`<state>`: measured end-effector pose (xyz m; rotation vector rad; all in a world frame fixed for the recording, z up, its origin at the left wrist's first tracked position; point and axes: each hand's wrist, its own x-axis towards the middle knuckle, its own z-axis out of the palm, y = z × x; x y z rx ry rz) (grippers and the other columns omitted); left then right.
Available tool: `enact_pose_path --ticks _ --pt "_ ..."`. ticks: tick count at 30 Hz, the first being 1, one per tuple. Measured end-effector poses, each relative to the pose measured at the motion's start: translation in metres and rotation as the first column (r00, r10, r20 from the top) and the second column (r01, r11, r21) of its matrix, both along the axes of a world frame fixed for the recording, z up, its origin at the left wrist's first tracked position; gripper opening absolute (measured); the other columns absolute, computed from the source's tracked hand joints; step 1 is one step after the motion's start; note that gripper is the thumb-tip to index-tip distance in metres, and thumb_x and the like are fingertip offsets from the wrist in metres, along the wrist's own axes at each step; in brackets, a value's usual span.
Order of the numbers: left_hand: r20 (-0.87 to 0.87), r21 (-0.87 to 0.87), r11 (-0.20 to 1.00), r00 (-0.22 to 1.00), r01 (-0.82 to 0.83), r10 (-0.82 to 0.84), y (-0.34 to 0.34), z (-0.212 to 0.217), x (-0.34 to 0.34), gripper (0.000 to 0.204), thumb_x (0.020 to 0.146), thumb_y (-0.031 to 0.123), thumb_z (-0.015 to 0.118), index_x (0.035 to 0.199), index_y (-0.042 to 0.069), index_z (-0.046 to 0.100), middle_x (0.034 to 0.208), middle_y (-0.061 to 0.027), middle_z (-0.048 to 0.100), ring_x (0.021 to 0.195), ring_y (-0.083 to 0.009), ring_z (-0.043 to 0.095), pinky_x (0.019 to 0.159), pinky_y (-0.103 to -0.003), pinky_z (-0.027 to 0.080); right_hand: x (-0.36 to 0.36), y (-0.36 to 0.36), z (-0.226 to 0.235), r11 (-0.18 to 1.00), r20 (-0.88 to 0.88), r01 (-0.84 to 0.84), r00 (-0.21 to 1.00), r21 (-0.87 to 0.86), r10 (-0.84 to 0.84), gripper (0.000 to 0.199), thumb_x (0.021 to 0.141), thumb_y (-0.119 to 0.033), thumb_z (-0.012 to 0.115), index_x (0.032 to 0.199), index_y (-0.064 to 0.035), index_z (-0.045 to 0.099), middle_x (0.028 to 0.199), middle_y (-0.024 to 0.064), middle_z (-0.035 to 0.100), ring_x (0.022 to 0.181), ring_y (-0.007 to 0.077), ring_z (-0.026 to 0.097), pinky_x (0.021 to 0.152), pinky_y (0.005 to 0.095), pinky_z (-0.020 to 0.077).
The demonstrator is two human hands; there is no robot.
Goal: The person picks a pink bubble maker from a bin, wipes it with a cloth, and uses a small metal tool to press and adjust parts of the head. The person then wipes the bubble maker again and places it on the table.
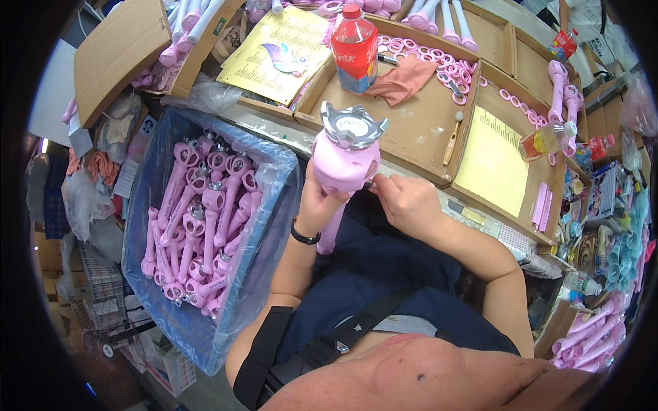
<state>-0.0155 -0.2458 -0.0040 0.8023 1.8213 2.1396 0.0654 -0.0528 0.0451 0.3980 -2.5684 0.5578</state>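
My left hand is wrapped round a pink toy wand, just below its wide head. A silver crown-shaped piece tops the head, and the pink handle slants down below my hand. Against the right side of the head, my right hand is closed in a pinch. Something small and dark shows at its fingertips, too small to name. To the left stands a blue crate lined with clear plastic, heaped with pink wands, many with silver crowns.
A cardboard tray ahead holds a red-capped bottle, an orange cloth, pink rings and a brush. Yellow printed sheets lie beside it. Another bottle lies at right, near pink wand parts lower down.
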Motion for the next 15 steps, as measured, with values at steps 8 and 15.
enact_pose_path --ticks 8,15 --pt "0.141 0.009 1.000 0.990 -0.025 0.023 0.003 0.005 -0.004 0.066 0.089 0.034 0.067 0.135 0.000 0.034 0.118 -0.0082 0.052 0.102 -0.0135 0.054 0.086 -0.028 0.046 -0.014 0.004 0.000 0.965 -0.178 0.052 0.984 0.259 -0.005 0.019 0.079 -0.017 0.059 0.095 -0.0057 0.060 0.068 0.0010 0.049 0.061 0.0156 0.055 0.054 0.0285 0.0426" --pt "0.424 -0.026 0.999 0.905 -0.038 0.046 0.010 0.009 -0.005 0.043 0.095 0.034 0.055 0.121 0.004 0.040 0.095 -0.0083 0.058 0.070 -0.0162 0.064 0.061 -0.026 0.053 -0.035 0.013 0.003 0.893 -0.215 0.024 0.973 0.449 0.081 0.020 0.075 -0.016 0.057 0.092 -0.0070 0.059 0.067 -0.0007 0.046 0.061 0.0130 0.053 0.053 0.0258 0.0394"
